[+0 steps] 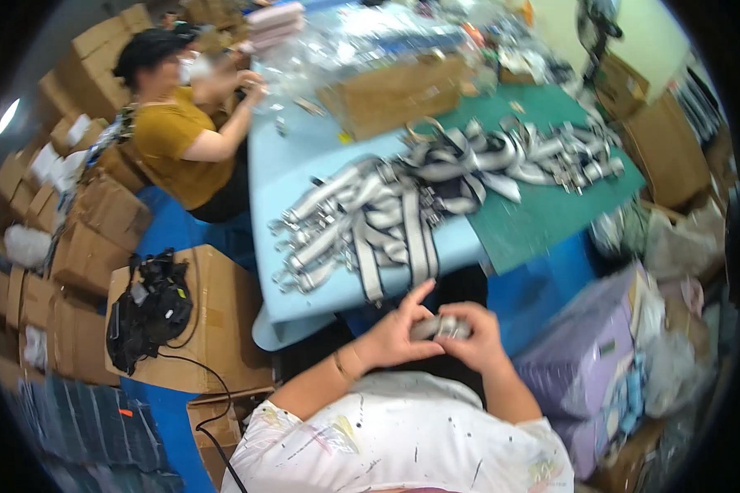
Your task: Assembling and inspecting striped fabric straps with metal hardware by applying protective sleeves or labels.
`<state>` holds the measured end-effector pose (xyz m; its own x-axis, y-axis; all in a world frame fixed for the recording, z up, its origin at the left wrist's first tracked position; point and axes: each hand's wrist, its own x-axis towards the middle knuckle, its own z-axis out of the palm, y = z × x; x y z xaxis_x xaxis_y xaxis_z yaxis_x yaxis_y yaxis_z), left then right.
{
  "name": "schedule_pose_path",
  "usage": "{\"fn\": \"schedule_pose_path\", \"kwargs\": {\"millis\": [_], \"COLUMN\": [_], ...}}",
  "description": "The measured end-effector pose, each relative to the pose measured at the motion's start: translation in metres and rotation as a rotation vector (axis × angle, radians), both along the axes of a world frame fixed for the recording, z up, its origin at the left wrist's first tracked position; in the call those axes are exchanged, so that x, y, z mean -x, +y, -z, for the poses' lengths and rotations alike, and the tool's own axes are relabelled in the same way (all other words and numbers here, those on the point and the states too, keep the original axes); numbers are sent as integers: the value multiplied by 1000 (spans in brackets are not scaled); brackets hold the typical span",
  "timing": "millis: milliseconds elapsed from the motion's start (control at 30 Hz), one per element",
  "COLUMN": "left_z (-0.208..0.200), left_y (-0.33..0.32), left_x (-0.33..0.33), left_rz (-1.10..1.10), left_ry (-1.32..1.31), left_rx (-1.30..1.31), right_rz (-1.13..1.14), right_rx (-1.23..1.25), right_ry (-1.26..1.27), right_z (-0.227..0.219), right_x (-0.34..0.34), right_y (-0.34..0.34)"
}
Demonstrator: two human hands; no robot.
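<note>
In front of my white shirt, a small rolled grey-white strap with a shiny piece at its right end is held between both hands. My left hand curls around the strap's left end, its index finger raised and thumb stretched below. My right hand closes on the other end with fingers and thumb. Blur hides the strap's details. Just beyond my hands, a large heap of grey-white webbing straps with dark edges and metal hooks lies across the table. Two strap ends hang at the near table edge.
A green mat covers the table's right part. An open cardboard box and plastic bags stand behind the straps. At far left sits a person in a mustard shirt. A carton bears a black bag; purple packages stand at right.
</note>
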<state>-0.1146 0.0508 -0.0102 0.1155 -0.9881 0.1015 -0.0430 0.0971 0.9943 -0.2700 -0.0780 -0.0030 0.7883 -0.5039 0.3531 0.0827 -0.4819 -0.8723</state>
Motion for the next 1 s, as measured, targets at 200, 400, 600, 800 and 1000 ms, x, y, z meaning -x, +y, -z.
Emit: {"fn": "schedule_pose_path", "kwargs": {"millis": [200, 400, 600, 800, 1000], "left_z": [36, 39, 52, 71, 42], "left_y": [11, 8, 22, 27, 28], "left_x": [-41, -43, -15, -15, -32], "left_rz": [461, 569, 474, 439, 270], "left_ry": [299, 477, 900, 782, 586], "left_rx": [-272, -104, -126, -320, -235], "right_rz": [404, 534, 388, 230, -124], "right_rx": [-492, -374, -405, -541, -820], "right_ry": [-534, -602, -723, -854, -1024], "right_z": [-23, -19, -22, -21, -12], "right_x": [49, 62, 64, 62, 46], "right_y": [-86, -117, -123, -127, -124]}}
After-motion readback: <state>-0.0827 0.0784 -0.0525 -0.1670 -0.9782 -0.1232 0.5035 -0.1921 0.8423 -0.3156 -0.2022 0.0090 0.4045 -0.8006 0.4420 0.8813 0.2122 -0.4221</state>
